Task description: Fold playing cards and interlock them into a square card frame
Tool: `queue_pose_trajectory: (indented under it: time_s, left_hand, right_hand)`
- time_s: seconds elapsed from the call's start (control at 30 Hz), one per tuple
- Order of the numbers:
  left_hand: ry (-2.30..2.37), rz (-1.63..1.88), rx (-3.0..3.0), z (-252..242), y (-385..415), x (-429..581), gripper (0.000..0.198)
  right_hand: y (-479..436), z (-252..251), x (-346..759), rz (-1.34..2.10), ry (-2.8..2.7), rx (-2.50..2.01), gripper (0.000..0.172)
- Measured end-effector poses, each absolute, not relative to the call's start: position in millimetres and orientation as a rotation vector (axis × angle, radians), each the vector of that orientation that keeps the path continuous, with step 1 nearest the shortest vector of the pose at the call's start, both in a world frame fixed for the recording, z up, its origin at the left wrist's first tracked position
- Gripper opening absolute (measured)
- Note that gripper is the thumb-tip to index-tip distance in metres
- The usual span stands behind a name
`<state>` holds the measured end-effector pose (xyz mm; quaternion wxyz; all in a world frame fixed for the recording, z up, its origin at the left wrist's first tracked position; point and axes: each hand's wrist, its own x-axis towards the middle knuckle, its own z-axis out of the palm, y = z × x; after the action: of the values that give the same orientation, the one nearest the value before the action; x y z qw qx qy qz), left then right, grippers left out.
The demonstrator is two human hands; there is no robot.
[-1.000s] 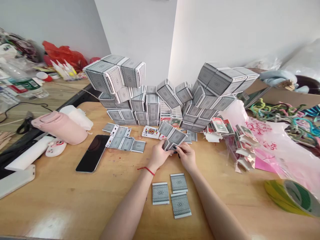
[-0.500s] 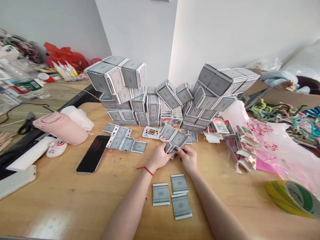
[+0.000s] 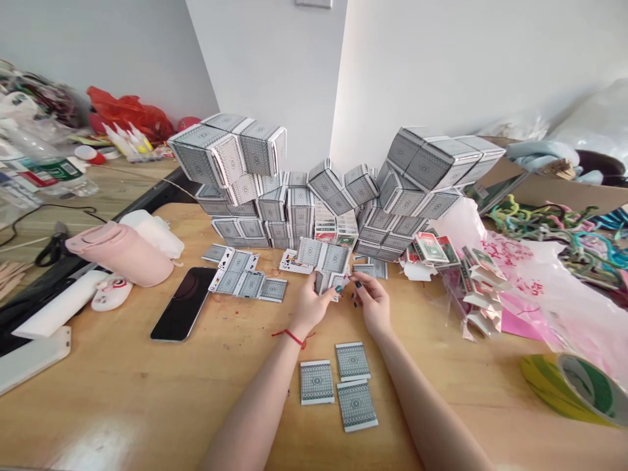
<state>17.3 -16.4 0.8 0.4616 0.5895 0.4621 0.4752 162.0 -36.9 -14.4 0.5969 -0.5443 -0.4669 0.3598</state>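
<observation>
Curling around the lower edge of a folded card piece [image 3: 328, 260], the fingers [image 3: 318, 296] of our left hand [image 3: 308, 306] clasp it and hold it just above the table [image 3: 147, 392], patterned backs facing us. Our right hand [image 3: 373, 302] sits just beside it. Its thumb and forefinger are drawn together at the piece's lower right corner, and its dark-painted fingertips [image 3: 357, 286] touch there. Whether they actually pinch the card we cannot tell. A red string bracelet [image 3: 292, 336] circles our left wrist.

Between our forearms, nearer to us, lie three small card stacks [image 3: 339, 386], face down and close together. Left of our hands a row of loose cards [image 3: 245, 280] is spread flat, with a dark phone [image 3: 182, 303] beside it and a pink bottle [image 3: 120, 252] lying on its side further out. Behind the held piece rises a wall of card cubes [image 3: 294, 190], heaped against the corner. A roll of tape [image 3: 574, 387] rests at the far right.
</observation>
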Motion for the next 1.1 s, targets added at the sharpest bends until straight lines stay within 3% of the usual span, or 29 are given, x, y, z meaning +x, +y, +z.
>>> queue_pose_trajectory:
  time_s: [0.17,0.4,0.8,1.1]
  left_hand:
    - [1.239,1.276,1.407,3.6,-12.4,10.4,0.02]
    - [1.237,1.386,1.306,-5.2,-7.7,11.2,0.044]
    - [0.672,1.288,0.691,11.5,-9.6,4.1,0.065]
    - [0.491,1.168,0.388,16.1,-2.0,-4.0,0.035]
  right_hand:
    - [-31.9,-21.1,159.3,0.539,-1.387,-1.415,0.027]
    - [-26.1,-24.4,152.8,0.464,-1.48,-1.599,0.045]
    - [-27.7,-27.8,158.3,0.725,-1.122,-1.341,0.048]
    - [-24.9,-22.5,170.8,0.957,-0.795,-1.173,0.054]
